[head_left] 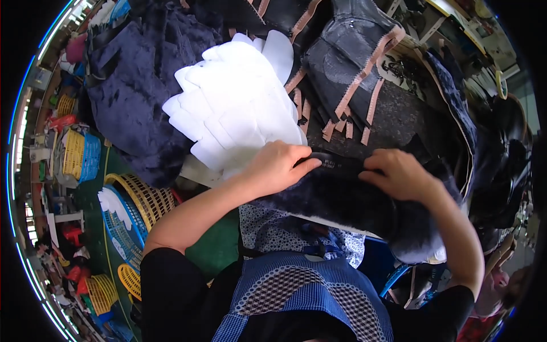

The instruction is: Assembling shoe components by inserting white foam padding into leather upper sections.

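With thumb and fingers pinched, my left hand (279, 166) grips the upper edge of a dark furry fabric piece (336, 196) at the front of the table. My right hand (399, 172) has its fingers curled onto the same edge, farther right. Between the two hands runs a smooth black band with small pale print. Just beyond my left hand lies a fanned stack of white flat pieces (233, 100) with rounded ends. Past my right hand are black leather-like pieces (347, 60) edged with brown zigzag-cut strips (359, 85).
A heap of dark plush fabric (145, 85) covers the table's left side. Yellow baskets (139, 194) and a blue basket (122, 228) with white pieces stand on the green floor at left. More dark pieces (496, 159) are piled at right.
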{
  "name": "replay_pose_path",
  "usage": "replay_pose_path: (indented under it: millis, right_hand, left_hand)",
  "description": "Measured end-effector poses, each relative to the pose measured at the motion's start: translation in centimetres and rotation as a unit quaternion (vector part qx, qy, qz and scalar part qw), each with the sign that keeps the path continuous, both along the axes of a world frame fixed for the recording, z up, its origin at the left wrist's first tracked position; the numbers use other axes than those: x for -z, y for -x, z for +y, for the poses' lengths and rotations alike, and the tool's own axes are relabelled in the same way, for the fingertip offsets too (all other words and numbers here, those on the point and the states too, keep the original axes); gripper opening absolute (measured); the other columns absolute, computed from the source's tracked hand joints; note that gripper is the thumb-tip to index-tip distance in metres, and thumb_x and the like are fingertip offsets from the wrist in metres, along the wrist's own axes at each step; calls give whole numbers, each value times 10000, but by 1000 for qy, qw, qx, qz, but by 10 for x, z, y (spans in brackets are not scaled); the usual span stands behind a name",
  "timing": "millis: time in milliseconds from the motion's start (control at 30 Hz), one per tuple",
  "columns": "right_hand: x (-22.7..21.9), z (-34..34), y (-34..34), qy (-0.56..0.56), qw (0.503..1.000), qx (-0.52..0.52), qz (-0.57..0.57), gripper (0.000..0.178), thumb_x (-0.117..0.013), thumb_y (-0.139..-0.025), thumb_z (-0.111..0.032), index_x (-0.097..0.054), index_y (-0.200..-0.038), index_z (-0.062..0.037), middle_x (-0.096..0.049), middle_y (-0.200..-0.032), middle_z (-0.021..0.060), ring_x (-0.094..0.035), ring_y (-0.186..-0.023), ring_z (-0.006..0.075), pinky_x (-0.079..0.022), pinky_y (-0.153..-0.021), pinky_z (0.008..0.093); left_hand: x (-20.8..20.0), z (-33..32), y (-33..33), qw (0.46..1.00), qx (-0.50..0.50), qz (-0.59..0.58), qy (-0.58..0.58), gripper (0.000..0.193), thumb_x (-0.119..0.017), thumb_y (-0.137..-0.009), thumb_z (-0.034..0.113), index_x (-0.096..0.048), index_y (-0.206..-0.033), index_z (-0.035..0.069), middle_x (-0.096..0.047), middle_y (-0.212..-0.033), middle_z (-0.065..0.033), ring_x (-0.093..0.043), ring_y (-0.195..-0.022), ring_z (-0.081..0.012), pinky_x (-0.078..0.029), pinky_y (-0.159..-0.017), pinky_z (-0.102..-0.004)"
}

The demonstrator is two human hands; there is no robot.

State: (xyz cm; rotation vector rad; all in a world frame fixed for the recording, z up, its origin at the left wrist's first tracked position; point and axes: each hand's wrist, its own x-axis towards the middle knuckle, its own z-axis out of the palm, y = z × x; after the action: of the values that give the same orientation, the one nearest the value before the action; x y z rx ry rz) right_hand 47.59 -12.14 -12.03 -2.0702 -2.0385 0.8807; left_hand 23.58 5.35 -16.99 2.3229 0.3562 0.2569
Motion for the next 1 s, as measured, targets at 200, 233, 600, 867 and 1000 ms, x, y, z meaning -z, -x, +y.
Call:
replay_pose_path:
  millis: [200,233,600,867,1000]
  right_hand:
    - [24,-9,10,-70,995,66,25,187,-747,-918,-226,-740,-916,-40,-627,-911,126,-667,-812,317,-531,-698,425]
    - [25,-9,10,-67,995,68,27,187,-747,-918,-226,-740,-916,-40,-627,-911,126,-667,-812,317,-531,-698,425]
    - [29,6,0,-34,990,114,72,201,-749,-899,-165,-701,-829,17,-616,-782,140,-623,-686,315,-482,-633,414]
    - [24,24,8,-38,995,76,-56,211,-797,-830,-214,-709,-885,-30,-660,-840,115,-669,-796,312,-545,-704,414]
    - [32,43,22,-148,982,72,96,256,-842,-771,-188,-683,-901,-36,-641,-884,94,-636,-920,284,-523,-841,394]
  left_hand:
    - [20,-3,10,998,-44,-5,45,353,-720,-963,278,-625,-743,19,-562,-565,-170,-572,-502,-364,-414,-503,-442]
    - [23,-3,9,997,-50,-21,49,335,-750,-947,254,-626,-753,10,-536,-569,-159,-516,-473,-311,-382,-481,-407]
    - [28,-6,1,995,-87,-25,35,320,-764,-943,207,-618,-752,-4,-525,-556,-142,-530,-444,-282,-370,-452,-371]
    - [27,-10,-10,993,-102,31,-57,304,-779,-912,206,-607,-730,35,-570,-541,-137,-592,-469,-329,-448,-472,-412]
    - [28,-15,-7,990,-116,10,-75,290,-791,-899,213,-622,-741,38,-562,-526,-131,-596,-472,-337,-455,-478,-414]
